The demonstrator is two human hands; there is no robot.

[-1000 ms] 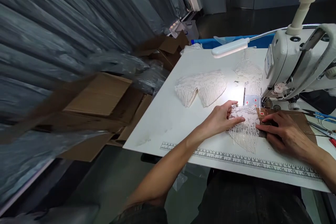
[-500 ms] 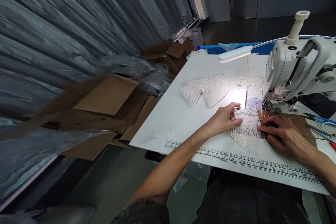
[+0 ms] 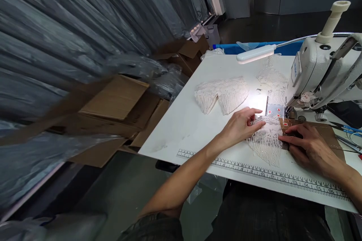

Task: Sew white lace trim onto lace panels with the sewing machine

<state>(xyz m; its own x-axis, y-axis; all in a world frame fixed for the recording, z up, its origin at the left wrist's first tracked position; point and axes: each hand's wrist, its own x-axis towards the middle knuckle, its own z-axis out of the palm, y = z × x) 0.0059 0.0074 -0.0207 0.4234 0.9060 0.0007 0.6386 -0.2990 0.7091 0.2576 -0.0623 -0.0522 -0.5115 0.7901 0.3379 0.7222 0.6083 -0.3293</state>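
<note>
A white fringed lace piece [image 3: 266, 139] lies in front of the sewing machine [image 3: 308, 71], its fringe spread toward the table's front edge. My left hand [image 3: 240, 125] has the upper left edge of this lace between thumb and fingers. On the other side, my right hand [image 3: 311, 145] rests with fingers stretched out, a fingertip touching the lace's right edge. Below that hand is a brown plate [image 3: 325, 135] set into the tabletop. Another strip of lace [image 3: 275, 79] runs behind, left of the machine head. The needle area is small and partly hidden.
Folded lace pieces [image 3: 222, 94] lie left of the machine on the white table [image 3: 169, 135]. A lamp [image 3: 256, 54] shines over the work. Scissors [image 3: 349, 144] sit at the right. Along the front edge runs a printed ruler [image 3: 263, 175]. Cardboard boxes [image 3: 113, 99] stand left.
The view has shifted slightly, so the machine appears farther right and larger. Both hands keep nearly the same place on the lace, and the left thumb and fingers still grip it.
</note>
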